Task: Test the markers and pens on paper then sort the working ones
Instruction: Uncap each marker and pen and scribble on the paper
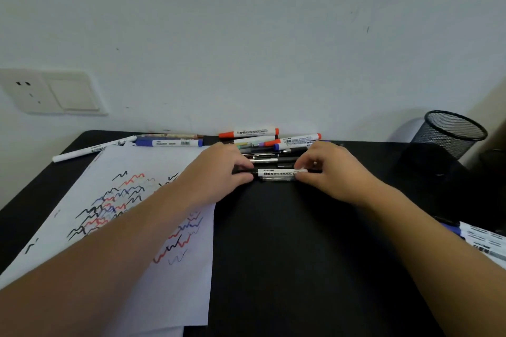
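Note:
A black whiteboard marker (276, 173) with a white label lies crosswise on the black table, with a clear pen (276, 179) right below it. My left hand (219, 172) pinches their left end and my right hand (328, 169) pinches the right end. Behind them lies a pile of pens and markers (273, 145), among them red-capped whiteboard markers (249, 133). A white sheet of paper (131, 213) covered in black, red and blue squiggles lies at the left under my left forearm.
A blue marker (169, 143) and a white pen (90, 151) lie at the paper's far edge. A black mesh pen cup (451, 131) stands at the back right. More markers (484, 241) lie at the right edge. The wall rises directly behind the table (301, 254).

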